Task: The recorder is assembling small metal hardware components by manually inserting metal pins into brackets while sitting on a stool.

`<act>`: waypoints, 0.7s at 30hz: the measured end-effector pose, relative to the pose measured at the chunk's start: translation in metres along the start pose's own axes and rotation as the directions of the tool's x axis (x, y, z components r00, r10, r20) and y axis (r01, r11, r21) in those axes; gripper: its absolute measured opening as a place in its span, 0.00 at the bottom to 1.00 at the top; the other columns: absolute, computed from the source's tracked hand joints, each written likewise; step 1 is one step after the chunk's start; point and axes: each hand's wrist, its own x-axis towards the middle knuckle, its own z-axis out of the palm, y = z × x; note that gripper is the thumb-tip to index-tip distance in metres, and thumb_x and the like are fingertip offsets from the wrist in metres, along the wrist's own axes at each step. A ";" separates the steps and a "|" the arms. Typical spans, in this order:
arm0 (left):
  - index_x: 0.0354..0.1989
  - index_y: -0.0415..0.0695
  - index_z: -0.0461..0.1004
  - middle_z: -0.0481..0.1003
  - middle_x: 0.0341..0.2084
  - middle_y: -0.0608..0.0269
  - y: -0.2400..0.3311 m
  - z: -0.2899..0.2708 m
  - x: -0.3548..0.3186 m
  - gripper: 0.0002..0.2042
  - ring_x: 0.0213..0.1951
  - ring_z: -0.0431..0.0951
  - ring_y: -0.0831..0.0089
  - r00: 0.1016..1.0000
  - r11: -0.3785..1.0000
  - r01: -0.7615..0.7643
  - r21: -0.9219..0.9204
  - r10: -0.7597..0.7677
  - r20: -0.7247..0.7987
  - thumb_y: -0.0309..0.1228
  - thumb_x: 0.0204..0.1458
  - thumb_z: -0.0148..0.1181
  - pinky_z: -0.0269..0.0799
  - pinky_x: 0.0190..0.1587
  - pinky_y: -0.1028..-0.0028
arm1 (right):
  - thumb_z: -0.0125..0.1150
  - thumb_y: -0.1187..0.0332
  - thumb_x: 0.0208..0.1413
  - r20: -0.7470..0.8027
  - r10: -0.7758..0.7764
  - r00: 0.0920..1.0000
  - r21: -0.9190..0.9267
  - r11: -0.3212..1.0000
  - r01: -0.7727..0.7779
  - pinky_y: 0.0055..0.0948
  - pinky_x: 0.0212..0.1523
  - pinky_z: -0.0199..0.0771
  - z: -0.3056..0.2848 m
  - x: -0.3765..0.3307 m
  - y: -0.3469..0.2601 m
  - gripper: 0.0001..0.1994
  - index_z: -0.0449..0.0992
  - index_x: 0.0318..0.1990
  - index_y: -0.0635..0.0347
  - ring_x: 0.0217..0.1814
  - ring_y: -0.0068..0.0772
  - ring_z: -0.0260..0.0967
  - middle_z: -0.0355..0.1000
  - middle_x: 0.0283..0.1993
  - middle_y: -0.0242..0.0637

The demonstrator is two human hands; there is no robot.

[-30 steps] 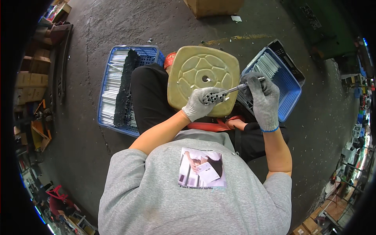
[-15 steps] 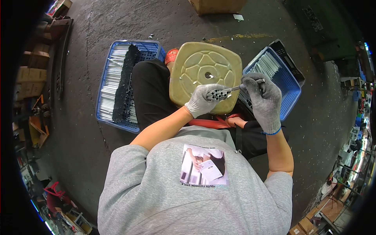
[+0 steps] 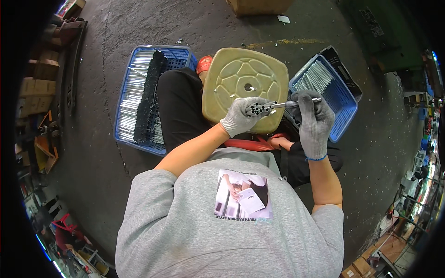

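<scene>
My left hand (image 3: 238,117), in a light knitted glove, is wrapped round a bundle of short metal tubes (image 3: 260,109) whose open ends face right. My right hand (image 3: 316,125), in a grey glove with a blue cuff edge, grips a slim metal rod-like tool (image 3: 289,104). Its thin tip meets the tube ends, though I cannot make out whether it is inside one. Both hands are over the near right part of a yellowish square stool top (image 3: 218,88). Small light scraps lie on the stool.
On the left stands a blue plastic basket (image 3: 117,121) of long metal tubes with a dark strip across them. Another blue basket (image 3: 345,121), partly filled with tubes, stands at right. A cardboard box (image 3: 259,6) is at the far edge; green machinery (image 3: 389,41) stands far right.
My right hand has shifted slightly right and down and its grip on the tool has turned, with more of the tool's back end showing. My left hand still holds the bundle.
</scene>
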 end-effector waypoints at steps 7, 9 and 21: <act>0.43 0.37 0.79 0.83 0.33 0.61 0.000 0.000 -0.001 0.16 0.32 0.82 0.77 1.000 1.000 0.025 -0.006 -0.025 0.012 0.14 0.42 0.61 0.77 0.36 0.81 | 0.57 0.73 0.62 0.011 0.092 0.996 -0.052 0.994 -0.091 0.14 0.29 0.66 0.006 -0.001 -0.008 0.05 0.78 0.38 0.61 0.25 0.17 0.65 0.76 0.33 0.30; 0.43 0.37 0.80 0.83 0.33 0.62 -0.001 0.000 0.000 0.16 0.33 0.82 0.77 1.000 0.999 0.007 0.031 -0.007 0.017 0.14 0.42 0.62 0.77 0.36 0.81 | 0.56 0.73 0.62 0.159 -0.073 0.985 -0.248 0.962 0.112 0.15 0.29 0.66 0.004 0.000 -0.014 0.05 0.78 0.38 0.61 0.25 0.17 0.65 0.76 0.32 0.31; 0.44 0.38 0.79 0.83 0.34 0.62 0.000 -0.001 0.002 0.15 0.30 0.80 0.77 0.998 0.998 -0.058 -0.015 0.059 0.008 0.16 0.45 0.62 0.76 0.35 0.79 | 0.60 0.78 0.55 0.082 -0.081 0.993 0.167 0.984 0.067 0.18 0.28 0.63 -0.008 0.014 0.004 0.05 0.78 0.39 0.61 0.25 0.20 0.62 0.75 0.33 0.31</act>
